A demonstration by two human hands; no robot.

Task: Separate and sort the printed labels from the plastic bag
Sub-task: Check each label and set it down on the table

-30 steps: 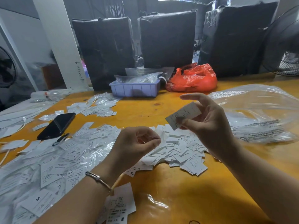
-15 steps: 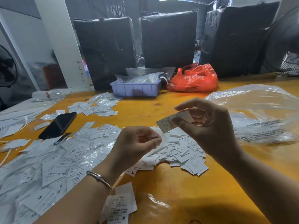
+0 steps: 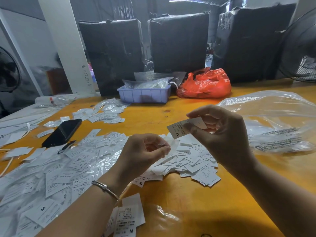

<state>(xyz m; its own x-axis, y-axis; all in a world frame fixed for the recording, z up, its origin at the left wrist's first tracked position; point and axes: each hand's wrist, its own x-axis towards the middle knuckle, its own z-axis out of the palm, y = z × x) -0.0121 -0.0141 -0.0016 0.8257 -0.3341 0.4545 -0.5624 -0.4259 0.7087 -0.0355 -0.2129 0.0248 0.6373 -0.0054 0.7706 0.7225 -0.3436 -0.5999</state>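
Observation:
My right hand [image 3: 222,134] pinches a white printed label marked XL [image 3: 181,129] above the orange table [image 3: 196,202]. My left hand [image 3: 143,151] hovers just left of it with thumb and fingers curled together; a bit of clear film seems caught at its fingertips. Under both hands lies a heap of white labels [image 3: 193,163]. A large clear plastic bag [image 3: 273,120] with black print rests to the right of my right hand. Many labels in small clear sleeves [image 3: 56,171] cover the table's left side.
A black phone [image 3: 62,132] lies at the left among labels. At the back stand a lilac tray [image 3: 143,94] with plastic packets, a red plastic bag [image 3: 205,84] and three black wrapped boxes [image 3: 179,43]. A fan [image 3: 301,48] stands far right. Labels marked M [image 3: 126,218] lie near my left wrist.
My right hand has lowered the XL label and turned it toward my left hand, which has stayed in place.

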